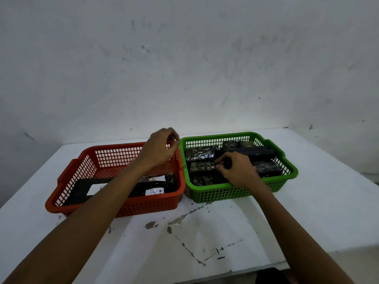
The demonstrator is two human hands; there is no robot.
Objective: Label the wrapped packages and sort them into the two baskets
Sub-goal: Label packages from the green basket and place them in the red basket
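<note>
White table (307,212); right hand (239,171) curled inside green basket (235,193)

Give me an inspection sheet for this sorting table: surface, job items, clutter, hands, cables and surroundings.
Surface: white table, stained and scuffed, with dark marks near the front edge.
Job's things: red basket on the left holds dark packages with white labels, one reading B; green basket touching it on the right holds dark wrapped packages, no labels visible.
Clutter: nothing seen.
Grippers: left hand raised over the red basket's far rim, fingers curled, contents unclear; right hand down in the green basket, pinching something small and dark.
Cables: nothing seen.
Surroundings: bare, smudged white wall behind the table.
</note>
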